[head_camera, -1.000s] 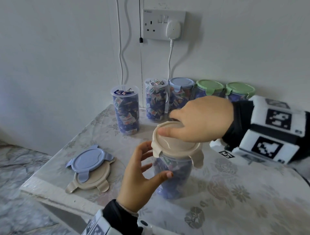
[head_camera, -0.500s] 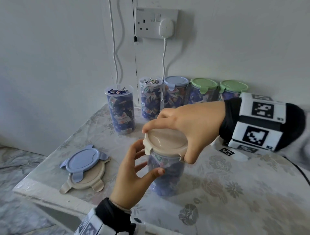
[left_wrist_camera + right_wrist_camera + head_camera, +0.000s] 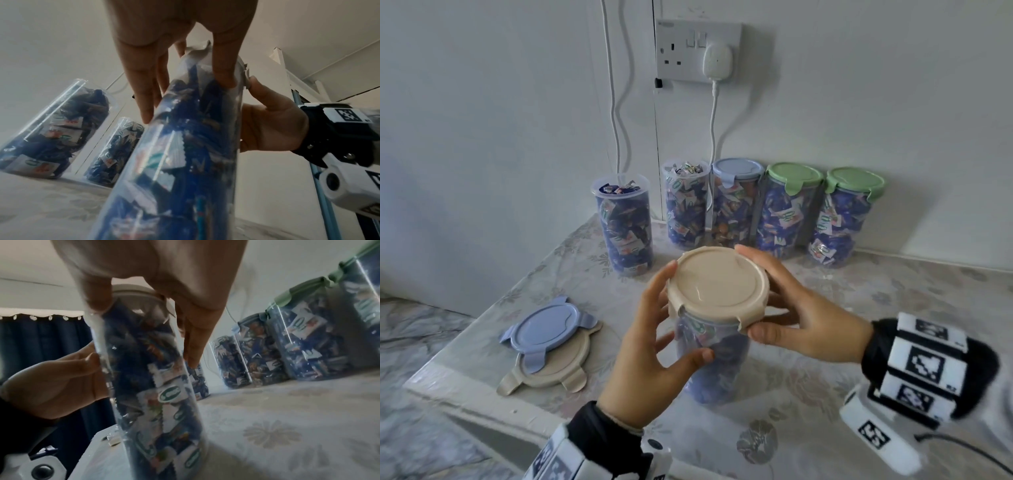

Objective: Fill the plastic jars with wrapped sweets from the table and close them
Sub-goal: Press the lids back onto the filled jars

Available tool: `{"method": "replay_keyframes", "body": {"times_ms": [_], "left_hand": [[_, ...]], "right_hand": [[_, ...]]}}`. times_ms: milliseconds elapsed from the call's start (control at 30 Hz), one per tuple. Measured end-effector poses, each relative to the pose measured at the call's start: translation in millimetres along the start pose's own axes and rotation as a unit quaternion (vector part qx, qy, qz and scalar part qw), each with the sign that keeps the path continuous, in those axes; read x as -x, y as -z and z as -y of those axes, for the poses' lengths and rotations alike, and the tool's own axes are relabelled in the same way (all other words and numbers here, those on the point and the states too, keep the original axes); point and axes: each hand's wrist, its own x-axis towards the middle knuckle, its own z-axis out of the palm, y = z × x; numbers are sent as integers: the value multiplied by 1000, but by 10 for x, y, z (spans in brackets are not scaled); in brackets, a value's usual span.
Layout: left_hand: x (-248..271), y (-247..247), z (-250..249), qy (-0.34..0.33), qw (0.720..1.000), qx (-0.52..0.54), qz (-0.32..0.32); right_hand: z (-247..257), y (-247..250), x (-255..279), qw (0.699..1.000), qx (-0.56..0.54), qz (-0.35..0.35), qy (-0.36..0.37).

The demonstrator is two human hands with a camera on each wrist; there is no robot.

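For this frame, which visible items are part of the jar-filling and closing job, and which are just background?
Part of the job:
- jar in hand with beige lid, held by left hand and right hand
- two open jars of sweets
- three lidded jars
- spare lids on the table

Just background:
- wall socket
- white plug
- hanging cables

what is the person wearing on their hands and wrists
Both hands are bare. The left hand and right hand emerge from black cuffs. Each wrist carries a white boxy band printed with black square code markers, and a white camera housing with a round lens.
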Motion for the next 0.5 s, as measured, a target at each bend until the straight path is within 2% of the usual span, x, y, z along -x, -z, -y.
{"method": "replay_keyframes", "body": {"times_ms": [100,200,333,500], "left_hand": [[-31,-80,-19,-3,1000,16,-16],[-91,-193,-52,-4,1000,14,-17],[-234,-498,-93,-3,1000,27,-2],[-475,-1110,-121,-14,998,46,35]], "right_hand": [[-129,-80,46,996,-74,-45,16],[-227,-56,127,991,-105,-86,18],[-342,148,347,985,-101,-138,14],[-486,530,749,971,-80,-225,24]]}}
